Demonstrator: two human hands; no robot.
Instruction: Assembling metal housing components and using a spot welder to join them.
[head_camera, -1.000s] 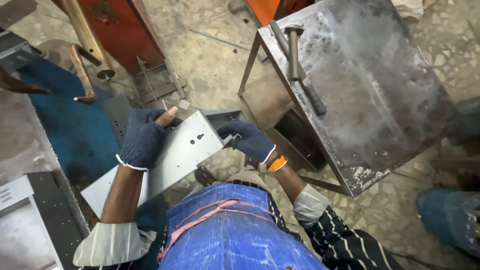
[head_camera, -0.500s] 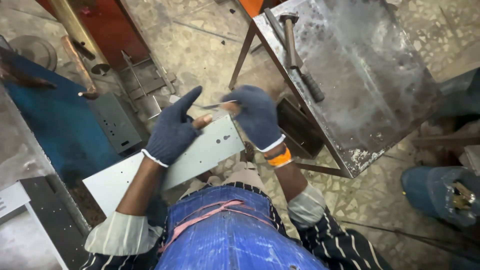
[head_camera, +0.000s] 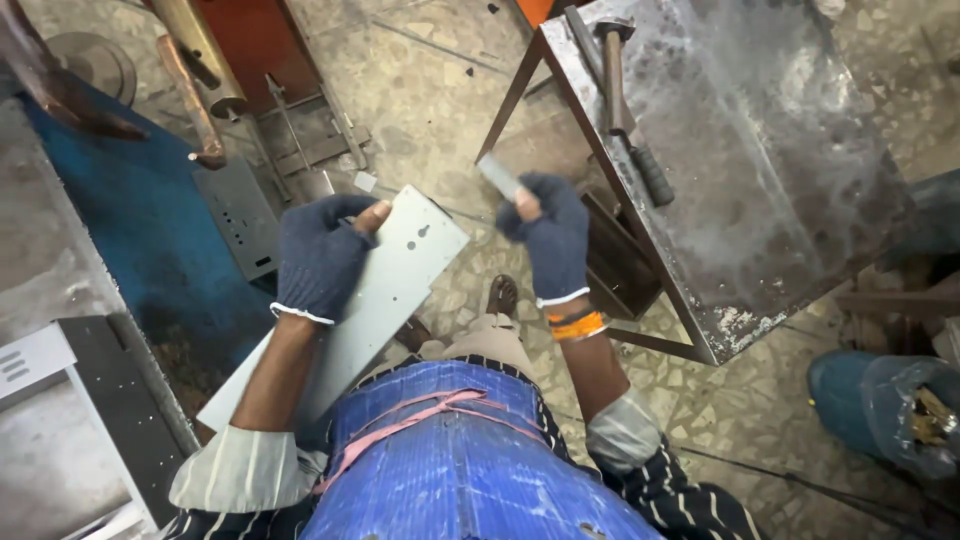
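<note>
My left hand (head_camera: 322, 257), in a dark blue fingerless glove, grips a long pale grey sheet-metal panel (head_camera: 395, 285) with small holes near its far end. The panel slants from my lap up toward the floor ahead. My right hand (head_camera: 548, 235), gloved the same way with an orange band at the wrist, holds a small flat grey metal piece (head_camera: 497, 176) raised just right of the panel's far end, apart from it. A blue apron with a pink strap (head_camera: 450, 450) covers my lap.
A worn steel table (head_camera: 760, 150) stands at right with a hammer (head_camera: 622, 95) lying on it. A blue machine base (head_camera: 140, 230) with copper arms (head_camera: 195, 90) is at left. Metal plates (head_camera: 240, 215) lie on the tiled floor; a blue bucket (head_camera: 880, 410) sits at lower right.
My right hand has come off the panel's far end and lifted to the right with the small metal piece. My left hand still holds the panel, now closed around its edge.
</note>
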